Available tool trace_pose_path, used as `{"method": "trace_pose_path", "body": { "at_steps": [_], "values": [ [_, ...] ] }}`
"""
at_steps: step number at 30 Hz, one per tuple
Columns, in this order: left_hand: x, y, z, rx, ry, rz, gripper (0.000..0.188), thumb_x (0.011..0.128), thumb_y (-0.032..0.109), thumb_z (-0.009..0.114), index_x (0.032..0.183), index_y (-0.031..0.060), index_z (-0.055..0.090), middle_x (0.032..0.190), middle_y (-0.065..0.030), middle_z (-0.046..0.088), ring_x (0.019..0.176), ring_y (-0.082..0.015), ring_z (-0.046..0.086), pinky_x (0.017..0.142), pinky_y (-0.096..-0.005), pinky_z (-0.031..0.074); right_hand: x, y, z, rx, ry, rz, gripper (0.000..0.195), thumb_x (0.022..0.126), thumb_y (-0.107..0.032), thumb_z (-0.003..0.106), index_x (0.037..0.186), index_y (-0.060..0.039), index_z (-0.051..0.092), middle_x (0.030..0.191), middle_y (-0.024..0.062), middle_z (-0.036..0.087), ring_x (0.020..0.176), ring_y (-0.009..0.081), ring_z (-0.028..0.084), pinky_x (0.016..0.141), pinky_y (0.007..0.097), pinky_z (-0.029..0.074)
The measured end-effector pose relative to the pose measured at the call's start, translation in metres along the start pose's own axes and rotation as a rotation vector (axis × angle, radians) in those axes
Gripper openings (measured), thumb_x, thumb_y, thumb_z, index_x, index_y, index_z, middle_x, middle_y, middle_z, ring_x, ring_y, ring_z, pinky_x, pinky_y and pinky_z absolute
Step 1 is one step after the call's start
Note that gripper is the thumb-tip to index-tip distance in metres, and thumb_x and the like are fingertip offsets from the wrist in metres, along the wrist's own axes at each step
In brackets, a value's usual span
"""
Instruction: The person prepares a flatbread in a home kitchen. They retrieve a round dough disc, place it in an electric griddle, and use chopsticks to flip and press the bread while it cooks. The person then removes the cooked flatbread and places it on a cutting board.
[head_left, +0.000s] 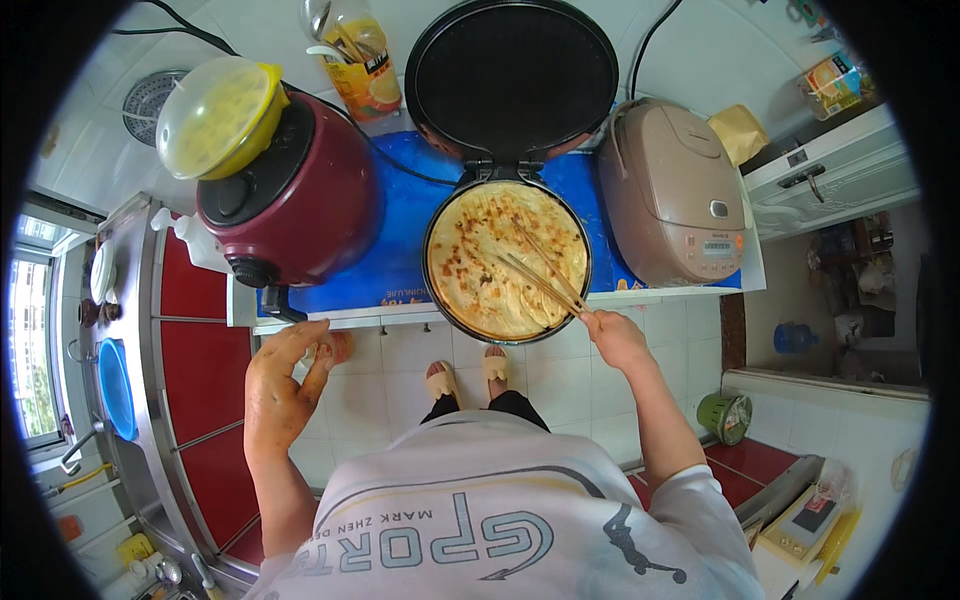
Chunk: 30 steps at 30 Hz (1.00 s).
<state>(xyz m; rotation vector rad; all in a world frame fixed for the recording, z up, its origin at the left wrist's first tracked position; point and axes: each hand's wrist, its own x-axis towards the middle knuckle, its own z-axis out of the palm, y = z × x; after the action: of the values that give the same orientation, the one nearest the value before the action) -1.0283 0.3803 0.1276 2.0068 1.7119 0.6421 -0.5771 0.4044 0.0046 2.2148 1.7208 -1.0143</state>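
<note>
A round browned flatbread (480, 240) fills the lower plate of an electric griddle, whose black lid (512, 75) stands raised behind it. My right hand (616, 337) is closed on a set of wooden chopsticks (547, 287) at the griddle's front right rim. Their tips lie over the middle of the bread; whether they touch it I cannot tell. My left hand (283, 390) is held up below the handle of a dark red air fryer (322, 180), fingers loosely bent and thumb apart, holding nothing. Whether its fingertips touch the handle is unclear.
Left of the griddle, a yellow egg cooker (225, 120) sits on the air fryer. To its right stands a brown rice cooker (675, 195). A cut plastic bottle (364, 67) holds utensils behind. Black cords run over the blue counter cover (409, 225). A steel sink counter (142, 375) lies at far left.
</note>
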Motion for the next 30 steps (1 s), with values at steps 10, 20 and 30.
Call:
{"method": "trace_pose_path", "body": {
  "at_steps": [10,20,30],
  "values": [
    [-0.002,-0.007,-0.002,0.004,0.033,0.028,0.040,0.081,0.000,0.079,0.120,0.0035,0.072,0.115,-0.0161,0.074,0.105,-0.0364,0.070,0.091,-0.0415,0.057,0.015,-0.052,-0.001,-0.056,-0.002,-0.103,0.050,0.109,-0.045,0.041,0.103,-0.0061,0.071,0.103,0.0205,0.074,0.101,0.0409,0.069,0.089,0.0517,0.053],
    [0.000,-0.008,-0.003,-0.025,-0.019,-0.024,0.045,0.080,-0.007,0.078,0.124,0.0025,0.072,0.117,-0.0181,0.074,0.107,-0.0321,0.071,0.096,-0.0388,0.056,0.028,-0.043,0.005,-0.055,-0.125,-0.072,0.050,0.109,-0.047,0.043,0.110,-0.0049,0.070,0.106,0.0202,0.073,0.105,0.0412,0.068,0.092,0.0511,0.053],
    [-0.002,-0.019,0.000,-0.006,0.015,0.026,0.040,0.082,0.000,0.079,0.121,0.0035,0.072,0.114,-0.0173,0.074,0.103,-0.0354,0.070,0.092,-0.0401,0.056,0.036,-0.001,-0.004,0.177,-0.039,-0.048,0.060,0.110,-0.051,0.043,0.076,-0.0042,0.061,0.068,0.0107,0.060,0.068,0.0261,0.059,0.070,0.0416,0.049]
  ]
}}
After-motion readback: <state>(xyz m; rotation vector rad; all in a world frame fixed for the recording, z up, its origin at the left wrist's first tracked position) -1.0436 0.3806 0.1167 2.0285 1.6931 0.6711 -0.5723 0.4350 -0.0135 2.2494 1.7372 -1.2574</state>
